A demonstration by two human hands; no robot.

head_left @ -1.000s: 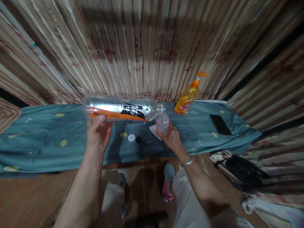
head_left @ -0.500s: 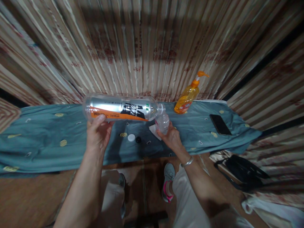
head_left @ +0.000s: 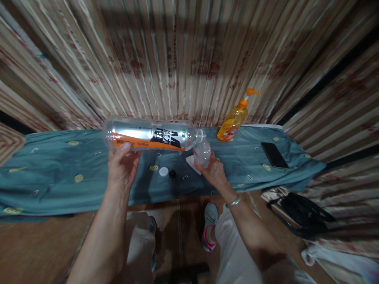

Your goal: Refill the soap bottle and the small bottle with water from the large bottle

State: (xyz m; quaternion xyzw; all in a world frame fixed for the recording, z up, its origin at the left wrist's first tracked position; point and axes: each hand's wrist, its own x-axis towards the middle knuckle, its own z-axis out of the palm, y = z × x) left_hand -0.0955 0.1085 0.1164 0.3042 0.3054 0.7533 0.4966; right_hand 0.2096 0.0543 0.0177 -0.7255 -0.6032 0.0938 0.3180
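Observation:
My left hand point(head_left: 123, 167) grips a large clear plastic bottle point(head_left: 148, 135) near its base. The bottle lies almost level in the air, with a silver, orange and black label, and its uncapped neck points right. My right hand point(head_left: 213, 170) is closed around a small clear plastic bottle point(head_left: 203, 153), whose top meets the large bottle's mouth. Whether liquid passes between them I cannot make out. Below, on the cloth, lie a white cap point(head_left: 164, 171) and a black cap point(head_left: 172, 174). A folded white tissue or paper point(head_left: 192, 163) lies partly behind my right hand.
An orange pump bottle point(head_left: 232, 120) stands at the back right of the cloth-covered table point(head_left: 59, 157). A black phone point(head_left: 274, 155) lies near the right end. Behind rises a pleated curtain point(head_left: 177, 59). A black bag point(head_left: 304, 215) rests on the floor at right.

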